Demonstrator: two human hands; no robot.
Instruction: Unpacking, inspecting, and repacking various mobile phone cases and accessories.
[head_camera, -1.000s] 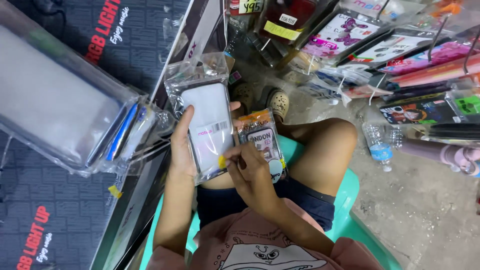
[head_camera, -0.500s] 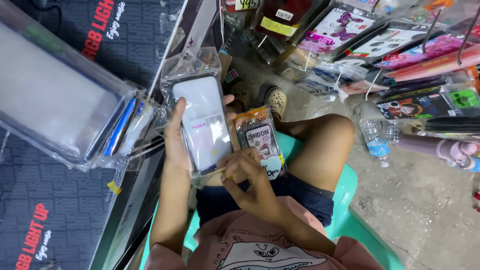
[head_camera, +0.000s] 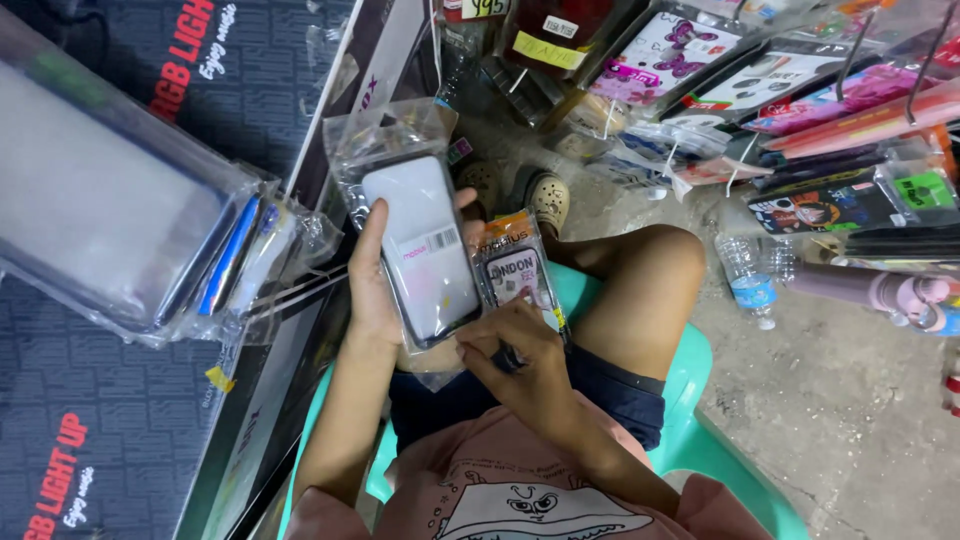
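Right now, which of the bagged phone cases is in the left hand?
The white phone case in its clear bag, gripped by the left hand. The smaller orange-topped packaged case lies on the lap beside it.

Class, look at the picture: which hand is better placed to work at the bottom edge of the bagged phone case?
Right. The right hand already touches the bagged phone case at its bottom edge, while the left hand grips its side.

I saw a clear bagged white phone case (head_camera: 420, 250) with a small barcode label (head_camera: 440, 243), an orange-topped packet (head_camera: 515, 270) beside it, yellow tag (head_camera: 548, 50) above.
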